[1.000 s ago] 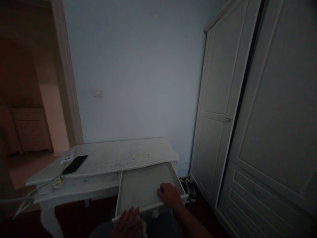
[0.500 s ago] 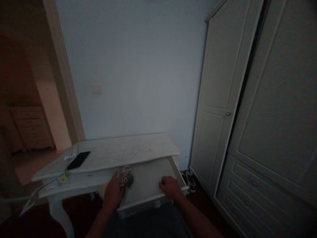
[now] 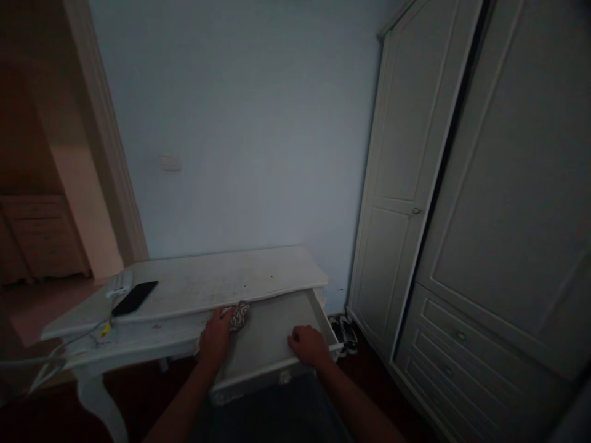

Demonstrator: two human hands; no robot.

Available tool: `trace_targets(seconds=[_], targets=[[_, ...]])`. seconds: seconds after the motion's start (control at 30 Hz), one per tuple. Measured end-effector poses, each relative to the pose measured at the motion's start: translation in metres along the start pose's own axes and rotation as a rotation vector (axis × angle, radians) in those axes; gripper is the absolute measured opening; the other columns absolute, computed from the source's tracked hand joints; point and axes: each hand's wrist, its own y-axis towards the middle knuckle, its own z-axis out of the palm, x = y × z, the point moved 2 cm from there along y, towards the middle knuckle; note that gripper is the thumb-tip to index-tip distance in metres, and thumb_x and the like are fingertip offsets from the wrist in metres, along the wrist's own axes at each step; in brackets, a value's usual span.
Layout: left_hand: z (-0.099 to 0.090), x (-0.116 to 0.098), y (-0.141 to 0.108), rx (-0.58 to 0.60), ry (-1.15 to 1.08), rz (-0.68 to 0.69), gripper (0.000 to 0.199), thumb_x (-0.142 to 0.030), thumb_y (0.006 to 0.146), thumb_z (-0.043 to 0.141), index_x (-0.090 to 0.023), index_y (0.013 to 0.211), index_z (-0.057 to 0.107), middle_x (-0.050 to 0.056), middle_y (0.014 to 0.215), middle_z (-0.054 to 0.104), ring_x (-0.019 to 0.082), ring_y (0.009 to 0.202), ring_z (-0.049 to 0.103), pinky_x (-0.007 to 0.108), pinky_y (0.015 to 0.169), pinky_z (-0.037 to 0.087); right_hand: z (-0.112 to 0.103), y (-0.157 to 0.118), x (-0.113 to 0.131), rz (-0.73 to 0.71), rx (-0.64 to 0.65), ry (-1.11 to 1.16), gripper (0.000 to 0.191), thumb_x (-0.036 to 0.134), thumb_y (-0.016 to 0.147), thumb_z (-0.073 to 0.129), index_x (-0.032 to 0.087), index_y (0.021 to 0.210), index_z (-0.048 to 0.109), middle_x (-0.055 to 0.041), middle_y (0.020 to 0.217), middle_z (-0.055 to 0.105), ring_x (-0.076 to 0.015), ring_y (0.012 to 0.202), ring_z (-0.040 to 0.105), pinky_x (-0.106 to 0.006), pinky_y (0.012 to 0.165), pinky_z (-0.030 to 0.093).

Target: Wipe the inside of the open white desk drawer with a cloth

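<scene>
An open drawer [image 3: 268,335] juts out from a white table [image 3: 207,274]. Over the drawer's left side, my left hand [image 3: 216,335] is closed on a patterned brown and white cloth [image 3: 239,316], which hangs from its fingers at the table's front edge. My right hand [image 3: 309,346] is curled closed above the right part of the drawer, near its front panel; whether anything lies inside its fingers is hidden.
On the table's left end lie a black phone [image 3: 135,298], a small white item [image 3: 120,288] and a cable [image 3: 78,344]. Black and white shoes [image 3: 345,334] sit on the floor beside a tall wardrobe [image 3: 392,246]. A doorway is at left.
My left hand and the cloth have moved up and back, towards the table's front edge. The whole view has shifted slightly, while my right hand stays curled over the drawer.
</scene>
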Motion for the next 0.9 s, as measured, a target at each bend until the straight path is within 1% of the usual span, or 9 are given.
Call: trace_targets(seconds=[0.1, 0.2, 0.3, 0.4, 0.5, 0.6, 0.73, 0.8, 0.9], targets=[[-0.003, 0.003, -0.007, 0.034, 0.019, 0.029, 0.058, -0.005, 0.097, 0.039, -0.026, 0.149, 0.055, 0.014, 0.156, 0.051, 0.025, 0.119, 0.068, 0.034, 0.093, 0.053, -0.001, -0.001, 0.000, 0.004, 0.000, 0.006, 0.031, 0.043, 0.098, 0.056, 0.023, 0.100, 0.080, -0.0107, 0.104, 0.080, -0.0253, 0.099, 0.074, -0.032, 0.082, 0.047], [-0.006, 0.007, -0.020, 0.089, 0.046, 0.048, 0.051, -0.008, 0.094, 0.046, -0.024, 0.141, 0.059, 0.015, 0.149, 0.055, 0.023, 0.109, 0.071, 0.032, 0.087, 0.053, -0.001, -0.001, 0.000, 0.005, 0.005, 0.014, 0.032, 0.043, 0.099, 0.055, 0.023, 0.101, 0.080, -0.0110, 0.104, 0.080, -0.0253, 0.099, 0.074, -0.032, 0.083, 0.047], [-0.008, 0.008, -0.038, 0.144, 0.074, 0.057, 0.054, -0.011, 0.094, 0.047, -0.026, 0.144, 0.057, 0.017, 0.141, 0.060, 0.026, 0.103, 0.074, 0.034, 0.082, 0.054, -0.001, 0.000, 0.000, 0.007, 0.015, 0.021, 0.032, 0.043, 0.099, 0.055, 0.022, 0.101, 0.080, -0.0115, 0.105, 0.080, -0.0259, 0.102, 0.073, -0.033, 0.085, 0.047], [-0.008, 0.007, -0.046, 0.202, 0.076, 0.038, 0.054, -0.014, 0.096, 0.044, -0.024, 0.149, 0.054, 0.019, 0.124, 0.070, 0.031, 0.104, 0.075, 0.039, 0.083, 0.055, -0.001, 0.000, 0.000, 0.012, 0.028, 0.024, 0.032, 0.042, 0.099, 0.055, 0.022, 0.102, 0.079, -0.0120, 0.106, 0.080, -0.0261, 0.103, 0.072, -0.033, 0.087, 0.046], [-0.008, 0.007, -0.033, 0.228, 0.050, 0.019, 0.051, -0.019, 0.097, 0.046, -0.023, 0.147, 0.054, 0.018, 0.118, 0.076, 0.033, 0.110, 0.074, 0.038, 0.087, 0.054, -0.003, -0.001, 0.002, 0.011, 0.031, 0.018, 0.032, 0.042, 0.099, 0.055, 0.022, 0.103, 0.079, -0.0121, 0.108, 0.079, -0.0264, 0.105, 0.072, -0.034, 0.088, 0.046], [-0.009, 0.008, -0.006, 0.234, 0.013, 0.005, 0.045, -0.027, 0.098, 0.046, -0.025, 0.141, 0.060, 0.016, 0.119, 0.077, 0.032, 0.111, 0.074, 0.037, 0.087, 0.054, -0.004, -0.001, 0.003, 0.010, 0.032, 0.007, 0.032, 0.043, 0.099, 0.055, 0.023, 0.103, 0.080, -0.0117, 0.107, 0.080, -0.0263, 0.103, 0.073, -0.033, 0.086, 0.046], [-0.012, 0.010, 0.028, 0.230, -0.040, 0.003, 0.041, -0.033, 0.098, 0.046, -0.026, 0.133, 0.066, 0.014, 0.126, 0.077, 0.031, 0.116, 0.073, 0.037, 0.089, 0.054, -0.007, -0.002, 0.003, 0.007, 0.028, -0.009, 0.032, 0.043, 0.099, 0.055, 0.024, 0.103, 0.080, -0.0115, 0.106, 0.081, -0.0258, 0.100, 0.074, -0.032, 0.083, 0.047], [-0.013, 0.013, 0.036, 0.239, -0.060, 0.015, 0.041, -0.034, 0.097, 0.048, -0.027, 0.133, 0.067, 0.012, 0.130, 0.076, 0.031, 0.120, 0.072, 0.036, 0.092, 0.054, -0.008, -0.003, 0.004, 0.005, 0.027, -0.012, 0.032, 0.043, 0.099, 0.055, 0.024, 0.102, 0.080, -0.0112, 0.105, 0.081, -0.0257, 0.099, 0.074, -0.032, 0.082, 0.047], [-0.014, 0.021, 0.035, 0.271, -0.075, 0.053, 0.043, -0.036, 0.095, 0.054, -0.027, 0.134, 0.067, 0.011, 0.134, 0.075, 0.031, 0.124, 0.070, 0.036, 0.095, 0.054, -0.009, -0.004, 0.004, 0.005, 0.026, -0.009, 0.032, 0.043, 0.099, 0.055, 0.024, 0.102, 0.080, -0.0112, 0.104, 0.081, -0.0261, 0.099, 0.074, -0.032, 0.082, 0.047]])
